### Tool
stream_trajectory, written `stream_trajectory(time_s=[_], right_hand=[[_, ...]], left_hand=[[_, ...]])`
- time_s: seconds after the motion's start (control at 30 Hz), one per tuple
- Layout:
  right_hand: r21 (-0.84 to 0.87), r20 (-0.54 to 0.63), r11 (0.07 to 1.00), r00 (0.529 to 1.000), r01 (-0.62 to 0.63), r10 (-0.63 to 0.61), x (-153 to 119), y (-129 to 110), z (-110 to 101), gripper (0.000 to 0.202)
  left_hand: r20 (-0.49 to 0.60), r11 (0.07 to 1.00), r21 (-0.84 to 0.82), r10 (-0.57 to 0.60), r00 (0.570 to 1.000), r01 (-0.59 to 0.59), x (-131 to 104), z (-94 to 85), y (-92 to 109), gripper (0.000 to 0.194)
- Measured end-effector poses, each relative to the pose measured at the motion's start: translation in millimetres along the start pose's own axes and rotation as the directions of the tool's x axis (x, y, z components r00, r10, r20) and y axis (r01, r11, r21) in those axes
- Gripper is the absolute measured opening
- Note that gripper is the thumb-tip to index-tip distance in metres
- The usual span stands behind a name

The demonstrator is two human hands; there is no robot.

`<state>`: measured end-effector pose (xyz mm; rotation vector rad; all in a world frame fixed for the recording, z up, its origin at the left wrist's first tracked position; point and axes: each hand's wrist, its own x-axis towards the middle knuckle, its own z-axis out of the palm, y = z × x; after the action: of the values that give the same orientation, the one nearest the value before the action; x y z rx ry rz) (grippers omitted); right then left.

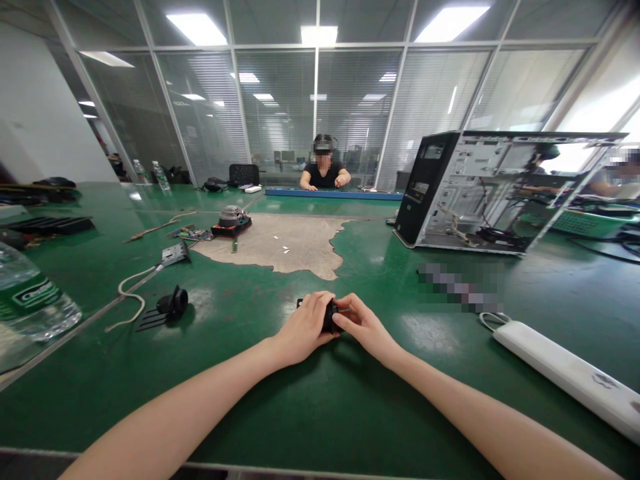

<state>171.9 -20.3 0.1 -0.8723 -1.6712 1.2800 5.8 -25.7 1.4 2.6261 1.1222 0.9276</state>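
Note:
A small black plastic part [329, 320] sits between my two hands, low over the green table [300, 413] in front of me. My left hand [303, 327] wraps over its left side and top, with the fingers bent around it. From the right, my right hand [367, 330] pinches its edge between thumb and fingers. Most of the part is covered, so its exact kind does not show. To the left lies another black piece [173, 304] with a round body and several thin prongs.
An opened computer case [413, 190] stands at right, with a white power strip [565, 367] nearer me. A cooler-like part [233, 219] rests by a bare tan patch [305, 243]. At left are a metal box [175, 253] and water bottle [37, 293]. A person [324, 173] sits opposite.

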Motion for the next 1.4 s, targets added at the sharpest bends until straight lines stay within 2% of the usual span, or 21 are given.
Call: stream_trajectory(time_s=[0.13,0.37,0.5,0.63,0.9,1.17,1.4], right_hand=[[-0.019,-0.033,0.999,0.999,-0.035,0.034,2.1,1.8,0.4,0.029],[0.005,0.04,1.0,0.999,0.02,-0.02,-0.3,0.2,-2.5,0.029],[0.027,0.002,1.0,1.0,0.001,-0.001,0.7,0.6,-1.6,0.022],[0.002,-0.033,1.0,0.999,-0.029,0.029,2.6,2.9,-1.4,0.025],[0.016,0.021,1.0,1.0,0.018,-0.019,-0.2,0.0,-2.1,0.027],[0.01,-0.029,1.0,0.999,-0.024,0.024,2.2,2.5,0.0,0.028],[0.023,0.026,1.0,1.0,0.01,-0.011,0.9,0.2,-1.2,0.027]], left_hand=[[-0.003,1.0,0.002,-0.006,1.0,0.006,0.3,-1.3,1.2,0.059],[0.01,1.0,0.027,-0.005,1.0,0.005,-0.5,-1.6,1.5,0.058],[0.0,1.0,0.017,0.001,1.0,-0.001,-0.2,-1.0,1.2,0.058],[0.0,1.0,0.031,-0.005,1.0,0.005,0.2,-0.5,1.0,0.059],[0.011,0.999,0.033,-0.01,1.0,0.01,0.6,-0.5,1.3,0.057],[0.009,0.999,0.04,-0.02,1.0,0.02,0.9,-0.5,2.1,0.058],[0.02,0.998,0.051,-0.023,1.0,0.022,0.4,0.2,0.5,0.056]])
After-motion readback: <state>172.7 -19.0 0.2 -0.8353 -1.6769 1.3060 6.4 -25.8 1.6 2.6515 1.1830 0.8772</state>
